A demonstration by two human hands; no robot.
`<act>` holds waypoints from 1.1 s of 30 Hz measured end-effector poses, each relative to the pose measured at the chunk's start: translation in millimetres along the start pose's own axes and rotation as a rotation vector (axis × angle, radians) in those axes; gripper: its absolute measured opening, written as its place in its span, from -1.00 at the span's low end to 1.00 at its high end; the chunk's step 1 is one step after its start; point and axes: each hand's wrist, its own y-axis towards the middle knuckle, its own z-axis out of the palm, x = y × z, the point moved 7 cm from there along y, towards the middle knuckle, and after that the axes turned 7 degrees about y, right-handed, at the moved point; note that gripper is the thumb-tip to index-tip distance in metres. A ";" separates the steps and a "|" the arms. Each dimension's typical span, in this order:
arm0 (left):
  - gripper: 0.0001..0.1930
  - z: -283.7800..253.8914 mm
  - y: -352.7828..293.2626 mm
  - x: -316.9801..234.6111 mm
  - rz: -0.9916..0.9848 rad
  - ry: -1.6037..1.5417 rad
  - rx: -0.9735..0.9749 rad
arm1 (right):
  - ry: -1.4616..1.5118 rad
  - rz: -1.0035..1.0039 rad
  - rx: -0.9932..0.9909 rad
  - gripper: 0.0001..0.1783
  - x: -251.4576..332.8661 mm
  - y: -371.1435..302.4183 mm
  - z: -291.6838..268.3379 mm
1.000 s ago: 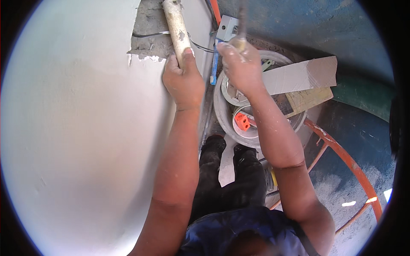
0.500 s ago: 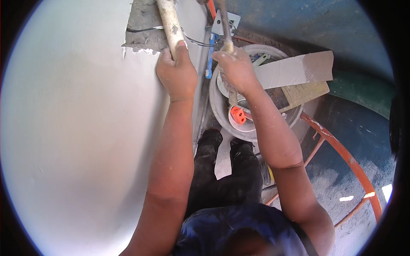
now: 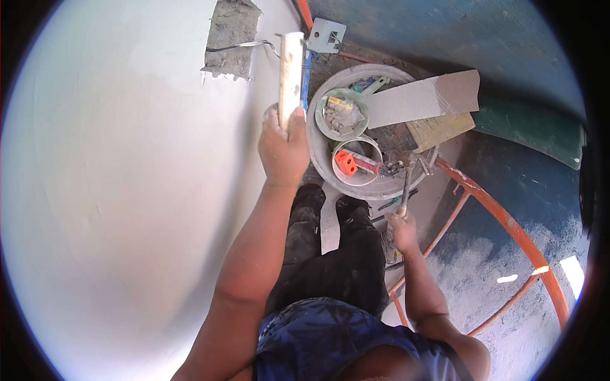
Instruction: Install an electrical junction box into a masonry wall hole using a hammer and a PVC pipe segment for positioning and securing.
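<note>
My left hand [image 3: 284,149] is closed round the lower end of a pale wooden stick [image 3: 291,73], held upright beside the white wall. What looks like a thin nail sticks out near its top. Above and left of it, a rough grey patch of bare cement [image 3: 232,38] breaks the wall's white surface, with thin wires [image 3: 251,44] coming out of it. My right hand [image 3: 401,232] grips the handle of a hammer [image 3: 406,187]. The hammer's head lies over the near right rim of a big round tub, low and away from the wall.
The grey tub [image 3: 324,162] holds a green bowl [image 3: 343,114] of rubble, a white bucket [image 3: 358,162] with an orange piece, and a cardboard strip [image 3: 426,98]. A socket box [image 3: 326,35] hangs by the corner. An orange metal frame [image 3: 508,219] curves at the right.
The stick has come down and away from the cement patch in my left hand. My right hand has swung the hammer down and right, from near the wall to beside the tub.
</note>
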 end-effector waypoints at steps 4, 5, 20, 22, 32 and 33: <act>-0.65 -12.4 44.9 -8.1 0.041 0.055 -0.115 | 0.011 0.035 -0.045 -0.82 12.5 -5.9 -6.3; -0.64 -11.7 55.0 -8.9 0.013 0.057 -0.135 | -0.001 -0.056 -0.058 -0.85 13.7 -0.4 -8.2; -0.59 -0.4 63.5 0.7 -0.027 0.001 -0.208 | 0.143 0.010 0.046 -0.85 45.3 -6.9 26.8; -0.61 -0.4 70.4 0.8 -0.005 -0.013 -0.214 | 0.138 0.023 0.038 -0.85 42.6 -2.6 25.8; -0.64 8.4 80.5 15.0 0.061 -0.097 -0.273 | 0.093 -0.102 0.079 -0.82 77.2 13.4 52.3; -0.65 12.4 83.0 22.3 0.012 -0.156 -0.235 | 0.124 -0.087 0.102 -0.81 81.8 13.8 58.1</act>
